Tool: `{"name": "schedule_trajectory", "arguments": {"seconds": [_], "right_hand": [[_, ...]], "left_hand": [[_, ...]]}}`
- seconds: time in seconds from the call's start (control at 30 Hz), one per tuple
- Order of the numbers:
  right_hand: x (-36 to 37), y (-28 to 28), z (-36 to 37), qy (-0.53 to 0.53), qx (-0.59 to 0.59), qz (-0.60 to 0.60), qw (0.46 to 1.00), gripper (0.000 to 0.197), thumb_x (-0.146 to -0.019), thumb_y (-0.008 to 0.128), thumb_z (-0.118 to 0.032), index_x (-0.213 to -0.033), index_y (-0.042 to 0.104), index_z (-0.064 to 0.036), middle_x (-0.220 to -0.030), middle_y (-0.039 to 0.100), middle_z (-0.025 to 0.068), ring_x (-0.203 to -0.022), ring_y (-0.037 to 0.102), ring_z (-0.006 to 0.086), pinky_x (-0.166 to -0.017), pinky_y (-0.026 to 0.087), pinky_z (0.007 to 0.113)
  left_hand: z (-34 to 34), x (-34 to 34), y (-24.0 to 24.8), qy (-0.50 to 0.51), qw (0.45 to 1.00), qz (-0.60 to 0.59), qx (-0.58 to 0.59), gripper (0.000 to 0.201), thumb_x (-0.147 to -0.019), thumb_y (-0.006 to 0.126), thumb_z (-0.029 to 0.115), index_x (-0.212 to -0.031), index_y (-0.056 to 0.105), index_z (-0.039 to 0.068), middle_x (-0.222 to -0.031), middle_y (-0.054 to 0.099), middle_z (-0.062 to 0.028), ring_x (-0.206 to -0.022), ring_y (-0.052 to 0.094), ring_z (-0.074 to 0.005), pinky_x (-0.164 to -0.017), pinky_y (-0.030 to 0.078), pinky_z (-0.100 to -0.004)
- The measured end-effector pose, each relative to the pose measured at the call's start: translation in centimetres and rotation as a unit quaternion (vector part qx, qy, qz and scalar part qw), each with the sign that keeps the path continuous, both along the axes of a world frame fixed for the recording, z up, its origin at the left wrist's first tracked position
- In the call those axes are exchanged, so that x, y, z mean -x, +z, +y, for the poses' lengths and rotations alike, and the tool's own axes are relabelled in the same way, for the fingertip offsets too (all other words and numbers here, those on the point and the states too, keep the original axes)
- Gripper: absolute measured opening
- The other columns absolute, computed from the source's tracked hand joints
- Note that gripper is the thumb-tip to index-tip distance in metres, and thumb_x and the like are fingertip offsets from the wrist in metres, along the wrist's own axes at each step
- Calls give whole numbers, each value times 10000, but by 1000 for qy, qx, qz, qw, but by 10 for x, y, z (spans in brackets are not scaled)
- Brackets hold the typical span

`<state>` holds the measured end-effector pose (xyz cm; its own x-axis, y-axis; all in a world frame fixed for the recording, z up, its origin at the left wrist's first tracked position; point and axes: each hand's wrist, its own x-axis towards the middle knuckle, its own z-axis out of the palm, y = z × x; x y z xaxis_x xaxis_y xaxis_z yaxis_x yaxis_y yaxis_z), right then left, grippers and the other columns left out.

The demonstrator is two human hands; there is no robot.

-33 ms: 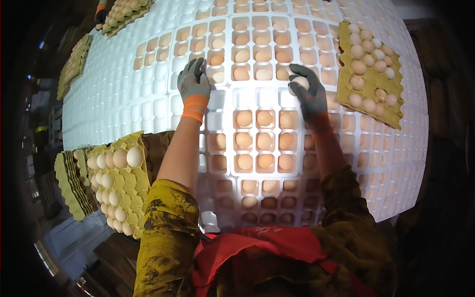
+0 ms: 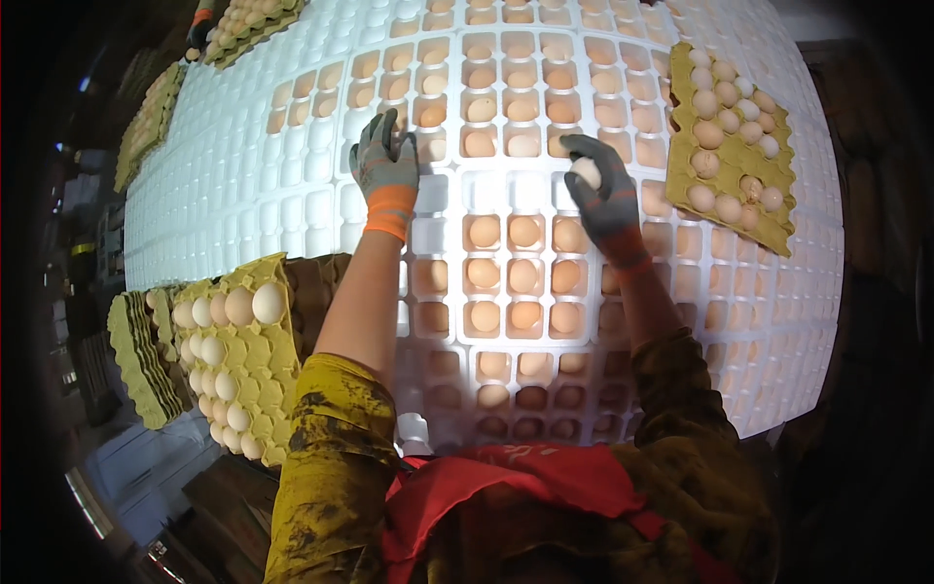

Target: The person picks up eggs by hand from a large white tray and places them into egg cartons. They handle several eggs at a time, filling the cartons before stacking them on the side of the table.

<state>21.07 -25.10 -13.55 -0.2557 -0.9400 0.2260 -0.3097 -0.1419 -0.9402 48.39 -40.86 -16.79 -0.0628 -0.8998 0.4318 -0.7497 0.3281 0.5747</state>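
Observation:
My right hand (image 2: pixel 608 190), in a grey and orange glove, pinches a pale egg (image 2: pixel 586 173) between thumb and fingers. It hangs over the top right of a white foam tray (image 2: pixel 457 273). In this tray several brown eggs (image 2: pixel 523 231) fill the lower rows, while the top row shows two bare cups (image 2: pixel 481 190); the glove partly hides the third. My left hand (image 2: pixel 386 170), gloved alike, hovers above the cups of the tray to the left. Its fingers are apart, and no egg shows in them.
More white foam trays (image 2: pixel 263 185) spread around, many holding eggs. A yellow pulp tray (image 2: pixel 725 165) of eggs lies at right, one egg there looking cracked. Another pulp tray (image 2: pixel 268 360) stands by my left forearm, beside stacked pulp trays (image 2: pixel 141 365). Someone's gloved hand (image 2: pixel 201 29) shows far left.
My right hand has come slightly down and left with the egg, over the top row's right end. The left hand's fingers have spread a little; the view has shifted slightly.

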Motion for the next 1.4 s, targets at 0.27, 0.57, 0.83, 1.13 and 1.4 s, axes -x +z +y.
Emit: {"name": "schedule_trajectory", "arguments": {"seconds": [0.27, 0.57, 0.83, 1.13, 1.4], "right_hand": [[-35, -4, 6, -19, 17, 354, 935, 388, -924, 611, -127, -1308, 639, -88, -1362, 608, 176, -1296, 519, 406, -1114, 393, 497], [-198, 135, 20, 145, 8, -67, 987, 358, -914, 715, -131, -1259, 663, -47, -1107, 684, 98, -897, 665, 153, -807, 556, 293], [-308, 165, 24, 146, 36, 330, 932, 509, -858, 729, -312, -1342, 627, -192, -1290, 632, 86, -1199, 579, 307, -1036, 478, 438], [-314, 169, -6, 144, -49, -231, 961, 328, -927, 713, -217, -1206, 667, -51, -1092, 671, 61, -1053, 655, 176, -854, 561, 317], [-402, 202, -28, 184, -65, 421, 886, 471, -861, 714, -339, -1285, 663, -140, -1285, 658, 88, -1135, 644, 328, -985, 510, 420]], "left_hand": [[90, 88, 107, -56, 964, 224, -131, 439, -898, 697, 245, -1295, 651, 64, -1314, 628, -174, -1239, 595, -335, -1065, 462, -392], [120, -99, 244, -194, 981, 23, 3, 422, -863, 593, 109, -1279, 663, 101, -1295, 638, -160, -1205, 606, -342, -1064, 467, -408], [122, -238, 214, -247, 923, -295, 0, 378, -849, 682, 140, -1226, 667, 164, -1207, 653, -87, -1163, 607, -277, -1021, 459, -393], [144, -355, 257, -146, 784, 495, -345, 315, -988, 555, 248, -1218, 614, 41, -1113, 639, -125, -978, 657, -213, -884, 549, -366], [134, -336, 256, -150, 916, -304, -215, 438, -839, 756, 318, -1222, 671, 123, -1097, 674, -111, -1071, 658, -302, -902, 514, -412]]}}
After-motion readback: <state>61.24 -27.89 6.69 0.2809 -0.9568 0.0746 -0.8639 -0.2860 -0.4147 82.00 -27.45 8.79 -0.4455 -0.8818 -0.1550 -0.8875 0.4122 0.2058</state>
